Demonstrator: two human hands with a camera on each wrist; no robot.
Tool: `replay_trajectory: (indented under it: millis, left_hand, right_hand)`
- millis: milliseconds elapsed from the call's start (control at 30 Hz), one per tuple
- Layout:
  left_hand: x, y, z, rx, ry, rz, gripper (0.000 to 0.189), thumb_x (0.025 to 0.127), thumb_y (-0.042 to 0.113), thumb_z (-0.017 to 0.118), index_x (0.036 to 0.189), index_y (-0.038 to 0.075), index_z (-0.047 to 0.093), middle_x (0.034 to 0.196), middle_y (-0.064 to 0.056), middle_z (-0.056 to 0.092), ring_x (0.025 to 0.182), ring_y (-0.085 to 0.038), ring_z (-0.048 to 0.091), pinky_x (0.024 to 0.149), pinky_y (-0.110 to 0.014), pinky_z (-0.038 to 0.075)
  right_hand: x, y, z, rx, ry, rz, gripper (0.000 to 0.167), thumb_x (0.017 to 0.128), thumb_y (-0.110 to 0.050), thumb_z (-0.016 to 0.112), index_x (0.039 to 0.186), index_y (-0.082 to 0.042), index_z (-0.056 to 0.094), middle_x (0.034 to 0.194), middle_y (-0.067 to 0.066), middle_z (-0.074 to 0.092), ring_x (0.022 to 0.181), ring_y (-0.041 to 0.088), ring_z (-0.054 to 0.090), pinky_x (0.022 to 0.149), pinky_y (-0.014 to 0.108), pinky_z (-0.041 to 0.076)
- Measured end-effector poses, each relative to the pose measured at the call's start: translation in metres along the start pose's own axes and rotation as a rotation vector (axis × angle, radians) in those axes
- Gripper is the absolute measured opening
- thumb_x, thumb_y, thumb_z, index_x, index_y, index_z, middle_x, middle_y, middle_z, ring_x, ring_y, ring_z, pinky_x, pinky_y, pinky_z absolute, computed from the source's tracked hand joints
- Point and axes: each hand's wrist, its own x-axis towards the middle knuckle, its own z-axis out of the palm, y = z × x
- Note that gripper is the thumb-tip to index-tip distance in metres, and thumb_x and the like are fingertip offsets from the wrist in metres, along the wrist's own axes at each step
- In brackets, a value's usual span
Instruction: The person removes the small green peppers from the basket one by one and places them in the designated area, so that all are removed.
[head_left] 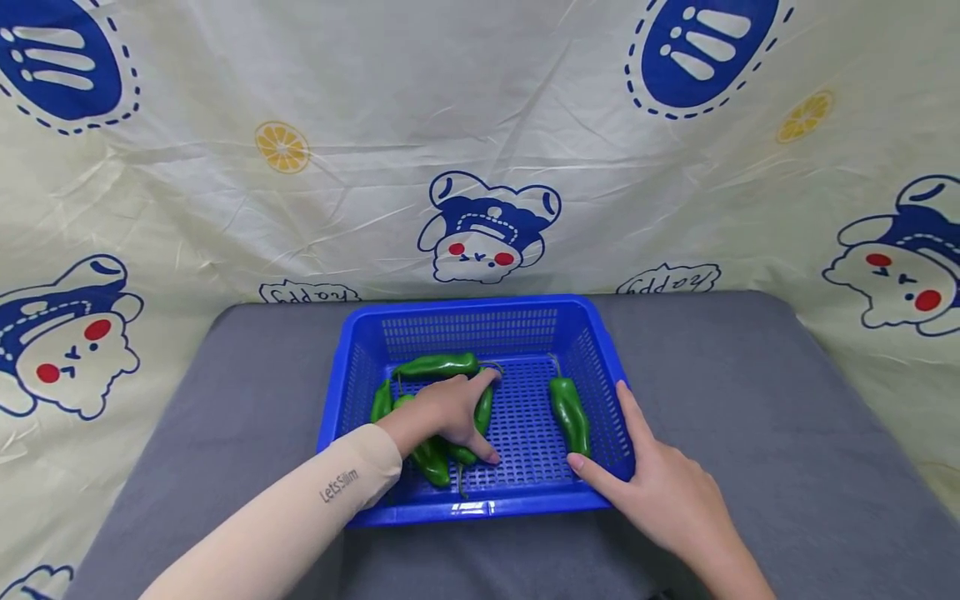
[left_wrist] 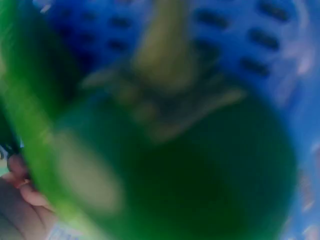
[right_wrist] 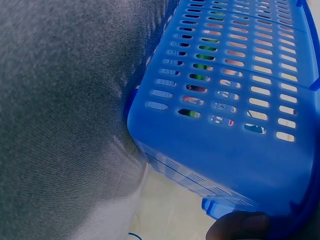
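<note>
A blue plastic basket [head_left: 465, 508] with slotted walls holds several long green peppers. My left hand [head_left: 450, 408] reaches in among the peppers on its left side, thumb and index finger spread around a green pepper [head_left: 484, 410]. Another green pepper [head_left: 437, 365] lies behind that hand, and one [head_left: 431, 461] sits partly under the wrist. In the left wrist view, a blurred green pepper [left_wrist: 190, 170] fills the middle. My right hand [head_left: 667, 492] holds the basket's right rim, thumb inside and fingers outside. Beside that thumb lies a single green pepper [head_left: 570, 415].
The basket stands on a grey cloth-covered table [head_left: 712, 375]. A pale printed curtain [head_left: 360, 208] hangs right behind the table. A sleeve [head_left: 300, 508] covers the left forearm and crosses the basket's front left corner.
</note>
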Motion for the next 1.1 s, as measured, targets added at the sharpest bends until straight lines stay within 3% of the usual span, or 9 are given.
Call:
replay_trajectory:
  millis: [133,367,567,733,833,933,1100]
  left_hand:
    - [-0.001,-0.003,-0.008,-0.043,0.041,0.059,0.117,0.063,0.051,0.091,0.156,0.03,0.023,0.144,-0.015,0.052,0.13,-0.033,0.053,0.104,-0.049,0.046]
    - [-0.008,-0.005,-0.023,-0.236,0.075,0.177,0.12,0.066,0.04,0.093,0.158,0.027,0.018,0.152,-0.015,0.043,0.137,-0.031,0.045,0.112,-0.048,0.04]
    - [-0.019,-0.007,-0.038,-0.348,0.109,0.269,0.12,0.068,0.037,0.092,0.159,0.027,0.014,0.149,-0.012,0.043,0.129,-0.026,0.05,0.108,-0.043,0.044]
    - [-0.036,-0.009,-0.053,-0.39,0.125,0.248,0.12,0.07,0.039,0.09,0.159,0.03,0.01,0.139,-0.012,0.051,0.113,-0.024,0.06,0.097,-0.041,0.05]
    - [-0.05,-0.013,-0.061,-0.403,0.133,0.233,0.121,0.071,0.042,0.089,0.159,0.033,0.007,0.143,-0.012,0.049,0.111,-0.025,0.061,0.093,-0.042,0.052]
    - [-0.067,-0.019,-0.068,-0.396,0.16,0.217,0.122,0.069,0.046,0.089,0.158,0.038,0.006,0.154,-0.009,0.039,0.122,-0.024,0.056,0.097,-0.044,0.05]
    - [-0.097,-0.035,-0.08,-0.409,0.211,0.187,0.123,0.068,0.044,0.09,0.155,0.046,0.004,0.136,-0.007,0.051,0.105,-0.02,0.062,0.087,-0.038,0.054]
  right_hand:
    - [0.001,-0.001,0.0,-0.006,-0.019,0.012,0.116,0.077,-0.089,0.044,0.16,-0.027,-0.01,0.137,0.031,0.055,0.1,0.039,0.067,0.059,0.041,0.048]
    - [0.0,-0.001,-0.001,-0.015,-0.023,0.017,0.117,0.077,-0.089,0.044,0.159,-0.027,-0.01,0.136,0.031,0.056,0.1,0.04,0.067,0.059,0.042,0.048]
    - [0.0,0.0,0.0,-0.022,-0.022,0.02,0.117,0.077,-0.089,0.044,0.159,-0.027,-0.011,0.136,0.032,0.056,0.102,0.042,0.066,0.061,0.044,0.049]
    - [0.001,0.0,0.0,-0.024,-0.022,0.021,0.116,0.078,-0.089,0.045,0.159,-0.027,-0.01,0.136,0.032,0.054,0.105,0.044,0.065,0.061,0.045,0.049]
    - [0.001,0.0,0.0,-0.025,-0.019,0.019,0.116,0.078,-0.088,0.045,0.159,-0.027,-0.01,0.136,0.032,0.055,0.103,0.043,0.066,0.059,0.041,0.047]
    - [0.002,0.0,0.0,-0.028,-0.016,0.018,0.116,0.078,-0.088,0.045,0.159,-0.027,-0.01,0.135,0.031,0.056,0.102,0.041,0.066,0.057,0.037,0.045]
    - [0.002,0.0,0.001,-0.031,-0.012,0.013,0.115,0.078,-0.089,0.045,0.159,-0.028,-0.01,0.135,0.031,0.057,0.101,0.039,0.067,0.056,0.035,0.043]
